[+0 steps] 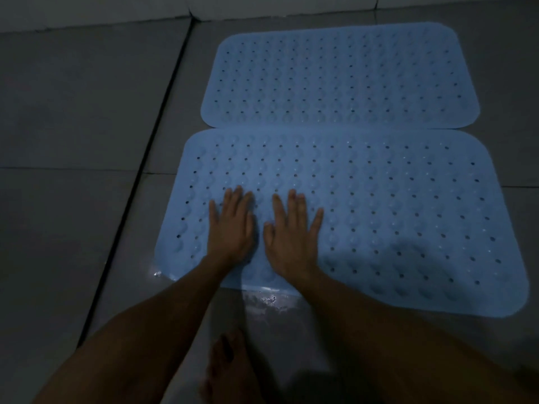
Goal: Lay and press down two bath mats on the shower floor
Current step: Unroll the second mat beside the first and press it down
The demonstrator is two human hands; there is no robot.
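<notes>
Single head-worn view, looking forward and steeply down at the floor (73, 112). Close range: fingers (233, 199) sit low-centre. Frame reaches beyond the fingertips to the wall base (87, 10); a bare foot (230, 371) behind them.

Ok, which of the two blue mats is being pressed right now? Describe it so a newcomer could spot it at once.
On the grey tiled floor two light blue perforated mats lie edge to edge. The near mat is the one pressed: the left hand and right hand lie flat on its left part. The far mat, toward the wall, has nothing on it.
</notes>
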